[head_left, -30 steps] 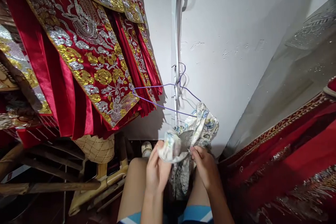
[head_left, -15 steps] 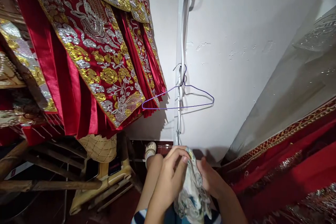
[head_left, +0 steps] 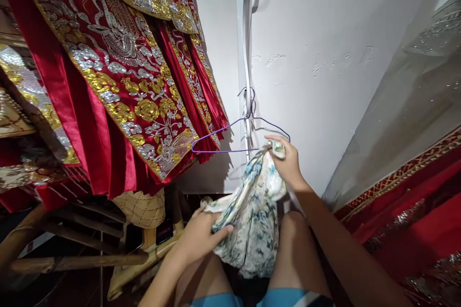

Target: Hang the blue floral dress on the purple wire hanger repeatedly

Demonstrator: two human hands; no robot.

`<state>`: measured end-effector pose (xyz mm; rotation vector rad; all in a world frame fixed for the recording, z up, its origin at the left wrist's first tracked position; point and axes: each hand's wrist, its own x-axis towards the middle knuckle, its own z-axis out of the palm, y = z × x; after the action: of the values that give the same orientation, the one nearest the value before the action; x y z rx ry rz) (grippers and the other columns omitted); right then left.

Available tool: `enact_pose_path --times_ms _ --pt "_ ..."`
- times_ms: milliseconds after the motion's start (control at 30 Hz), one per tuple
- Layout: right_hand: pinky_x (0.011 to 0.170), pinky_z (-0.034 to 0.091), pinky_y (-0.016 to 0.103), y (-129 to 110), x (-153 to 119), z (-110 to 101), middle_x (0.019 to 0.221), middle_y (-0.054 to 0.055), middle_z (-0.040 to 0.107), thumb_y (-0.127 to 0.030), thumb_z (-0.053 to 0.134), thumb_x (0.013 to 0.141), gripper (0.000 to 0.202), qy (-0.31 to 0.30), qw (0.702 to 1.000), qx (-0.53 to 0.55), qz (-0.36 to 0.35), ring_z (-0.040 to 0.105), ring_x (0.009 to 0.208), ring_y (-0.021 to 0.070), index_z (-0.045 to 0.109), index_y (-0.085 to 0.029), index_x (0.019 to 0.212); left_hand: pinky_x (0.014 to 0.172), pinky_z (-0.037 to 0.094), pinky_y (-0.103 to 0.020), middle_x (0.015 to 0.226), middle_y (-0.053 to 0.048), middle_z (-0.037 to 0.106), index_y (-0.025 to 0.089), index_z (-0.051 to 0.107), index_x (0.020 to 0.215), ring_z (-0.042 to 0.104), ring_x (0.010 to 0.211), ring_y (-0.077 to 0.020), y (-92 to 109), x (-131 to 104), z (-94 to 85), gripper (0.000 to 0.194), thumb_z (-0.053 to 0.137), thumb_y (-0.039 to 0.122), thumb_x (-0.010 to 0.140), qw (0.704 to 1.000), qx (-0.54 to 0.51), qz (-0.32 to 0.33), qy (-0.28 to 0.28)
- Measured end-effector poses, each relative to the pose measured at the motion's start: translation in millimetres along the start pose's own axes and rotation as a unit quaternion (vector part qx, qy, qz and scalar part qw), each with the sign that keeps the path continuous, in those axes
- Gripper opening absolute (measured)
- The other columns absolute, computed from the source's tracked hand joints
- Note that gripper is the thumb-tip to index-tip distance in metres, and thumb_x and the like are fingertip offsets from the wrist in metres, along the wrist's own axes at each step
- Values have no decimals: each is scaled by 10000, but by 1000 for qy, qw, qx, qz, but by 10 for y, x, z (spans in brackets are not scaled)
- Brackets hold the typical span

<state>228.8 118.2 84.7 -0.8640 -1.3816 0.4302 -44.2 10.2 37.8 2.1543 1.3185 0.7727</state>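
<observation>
A white garment with a blue and green floral print (head_left: pixel 252 220) hangs loosely between my hands, above my lap. My right hand (head_left: pixel 286 158) grips its bunched upper part, close in front of the hanger's lower right side. Lower and to the left, my left hand (head_left: pixel 207 235) holds another edge of the cloth, with the thumb on top and the fingers partly hidden behind it. The purple wire hanger (head_left: pixel 223 150) hangs by its hook from a white strap (head_left: pixel 247 48) against the wall. The garment and right hand cover part of the hanger's bottom bar.
Red costumes embroidered in gold and silver (head_left: pixel 144 100) hang at the left, reaching behind the hanger's left end. Below them stands a bamboo chair (head_left: pixel 82 261). A white wall (head_left: pixel 298 24) faces me. At right are clear plastic sheeting (head_left: pixel 392 86) and red fabric (head_left: pixel 414 211).
The garment, bunched low before, is now raised and spread out. My right hand has moved up to the hanger with one part, while my left hand has moved down and left.
</observation>
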Motion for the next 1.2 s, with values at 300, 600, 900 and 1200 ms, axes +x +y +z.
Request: enact_pose_path --times_ms 300,600,900,1200 --pt "544 314 267 512 83 79 524 -38 464 -452 598 760 320 -58 976 -60 203 413 530 135 502 -191 602 954 459 -356 1091 -90 737 215 743 760 661 1002 -280 18 339 -582 200 612 350 830 993 93 44 54" --pt "504 220 250 50 80 -535 521 -52 324 -385 601 763 378 -41 982 -137 123 323 533 105 341 -221 543 968 460 -362 1156 -92 705 165 681 1015 631 1083 -272 244 901 -896 383 347 314 898 985 131 13 113" --pt "591 400 253 -76 -159 -304 672 13 586 -413 586 827 282 -123 984 -43 119 528 668 171 577 -168 689 967 440 -425 1170 -141 642 147 575 1151 564 1100 -279 473 1475 -845 359 336 178 885 953 206 135 175" --pt "719 519 318 -107 -189 -779 1019 97 715 -292 648 776 824 41 983 -174 45 673 833 237 320 -206 1527 904 461 -410 1089 -135 643 128 591 1171 549 991 -262 303 1642 -785 374 377 106 865 945 220 170 173"
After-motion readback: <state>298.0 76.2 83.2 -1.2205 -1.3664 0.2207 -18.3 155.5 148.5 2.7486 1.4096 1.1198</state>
